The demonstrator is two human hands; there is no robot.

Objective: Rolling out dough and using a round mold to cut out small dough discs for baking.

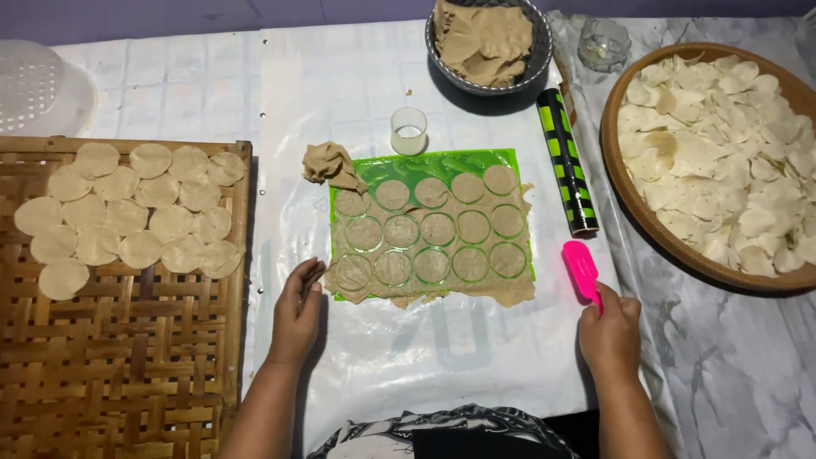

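Dough sheet [433, 255], rolled flat on green mat [425, 160] and scored into circles, located between hands, just ahead of them. Left hand [296, 313] laid flat, fingers together, fingertips touching sheet's near-left corner; nothing gripped. Right hand [610, 331] closed around pink spatula [582, 269], blade held just right of sheet. Scrap dough lump [330, 163] seen beyond left hand. Woven bamboo tray [127, 365] with cut discs noted left of left hand; round basket [625, 183] of dried discs beyond right hand.
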